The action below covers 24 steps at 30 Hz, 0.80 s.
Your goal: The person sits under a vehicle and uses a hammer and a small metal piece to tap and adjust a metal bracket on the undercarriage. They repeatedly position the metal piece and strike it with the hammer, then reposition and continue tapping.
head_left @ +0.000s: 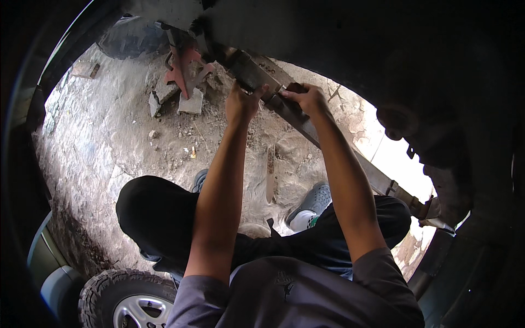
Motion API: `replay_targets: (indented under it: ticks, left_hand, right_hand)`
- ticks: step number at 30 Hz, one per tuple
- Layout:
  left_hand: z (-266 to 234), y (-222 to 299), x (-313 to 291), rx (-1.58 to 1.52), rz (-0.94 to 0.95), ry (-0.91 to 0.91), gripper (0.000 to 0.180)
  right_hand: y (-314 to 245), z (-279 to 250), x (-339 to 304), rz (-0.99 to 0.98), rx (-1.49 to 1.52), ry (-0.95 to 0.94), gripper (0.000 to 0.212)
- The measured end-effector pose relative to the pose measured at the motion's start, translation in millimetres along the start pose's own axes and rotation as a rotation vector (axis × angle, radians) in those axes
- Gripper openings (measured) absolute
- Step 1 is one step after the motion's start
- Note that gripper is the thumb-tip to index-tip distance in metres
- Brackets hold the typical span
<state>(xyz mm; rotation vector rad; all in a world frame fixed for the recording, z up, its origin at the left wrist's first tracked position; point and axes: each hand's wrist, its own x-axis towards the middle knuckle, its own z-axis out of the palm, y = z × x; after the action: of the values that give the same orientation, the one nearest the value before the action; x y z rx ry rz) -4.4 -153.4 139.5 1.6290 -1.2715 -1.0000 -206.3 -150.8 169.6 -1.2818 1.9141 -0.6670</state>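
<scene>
Gripping a long metal bar [298, 118] at the far middle, the left hand [241, 104] is curling around its edge; the right hand [310, 101] is clasping a brown piece [296, 87] just beside it. A red stand [178, 71] is standing far left.

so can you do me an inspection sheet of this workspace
Surface: rough, gritty ground, stony in places
Job's things: long metal bar running diagonally; small dark piece against it, kind unclear
Clutter: red metal stand by pale blocks; flat strip and small orange scrap on the ground
Grips: left grip touches the bar, fingers partly hidden; right grip appears closed on the dark piece
Cables: nothing seen
Surroundings: treaded wheel at lower left; dark structure overhead, details lost in shadow
</scene>
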Motion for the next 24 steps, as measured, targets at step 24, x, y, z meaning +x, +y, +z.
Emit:
replay_targets:
  ticks: [24]
  left_hand:
    - [5, 4, -3, 0.017, -0.043, -0.002, 0.071]
  right_hand:
    - [7, -14, -5, 0.014, 0.059, -0.005, 0.053]
